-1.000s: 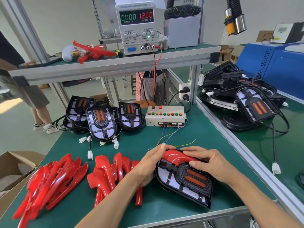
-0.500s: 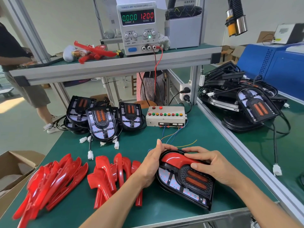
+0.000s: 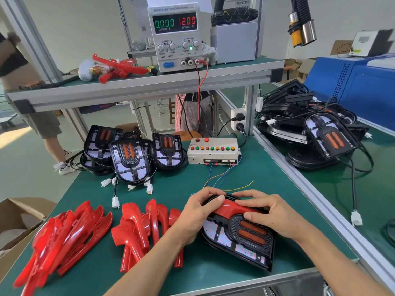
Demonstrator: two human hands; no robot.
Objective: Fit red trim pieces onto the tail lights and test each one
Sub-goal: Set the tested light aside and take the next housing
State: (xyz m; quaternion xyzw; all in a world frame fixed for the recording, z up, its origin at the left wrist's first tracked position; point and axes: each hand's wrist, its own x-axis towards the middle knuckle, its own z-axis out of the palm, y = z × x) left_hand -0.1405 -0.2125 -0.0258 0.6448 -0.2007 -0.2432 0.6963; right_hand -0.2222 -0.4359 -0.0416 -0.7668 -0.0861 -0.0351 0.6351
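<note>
A black tail light (image 3: 241, 236) with two orange bars lies on the green bench near the front edge. A curved red trim piece (image 3: 229, 208) sits across its upper part. My left hand (image 3: 196, 214) grips the light's left end, thumb on the trim. My right hand (image 3: 269, 212) grips the right side, with its fingers pressing on the trim and its thumb by the honeycomb panel. Two heaps of loose red trim pieces (image 3: 147, 227) (image 3: 64, 233) lie to the left.
Three bare tail lights (image 3: 130, 159) with white plugs stand at the back left. A tester box (image 3: 213, 150) with coloured buttons and loose wires sits behind my hands. The power supply (image 3: 176, 35) on the shelf reads 0.000 A, 12.00 V. More lights (image 3: 320, 135) pile on the right bench. A cardboard box (image 3: 17, 223) stands left.
My hands have shifted slightly along the red trim on the tail light, and the light has turned a little on the bench. Nothing else has moved.
</note>
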